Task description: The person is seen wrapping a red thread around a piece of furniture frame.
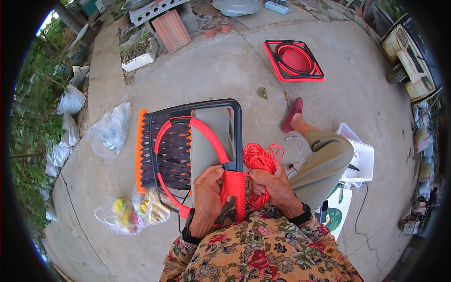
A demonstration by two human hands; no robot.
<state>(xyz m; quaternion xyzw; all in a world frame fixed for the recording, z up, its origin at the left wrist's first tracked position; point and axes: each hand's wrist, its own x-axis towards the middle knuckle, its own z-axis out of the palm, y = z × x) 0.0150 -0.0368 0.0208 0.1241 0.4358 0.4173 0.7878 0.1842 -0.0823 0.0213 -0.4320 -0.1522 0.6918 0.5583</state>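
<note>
1. Head view, seven o'clock: left hand [208,190] grips the red-wrapped bar [234,182] of the black frame [237,122], apparently for steadiness; the frame lies toward nine, across the trousered leg [213,118].
2. Four o'clock: right hand [276,188] clasps a red cord bundle [260,159], likely containing its loops.

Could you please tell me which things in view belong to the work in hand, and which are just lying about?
Seems part of the job:
black frame, partly wrapped in red, held in the left hand
bundle of red cord, in the right hand

Seems just lying about:
clear plastic bag
reddish pots
similar frame on the ground, perhaps related
</note>
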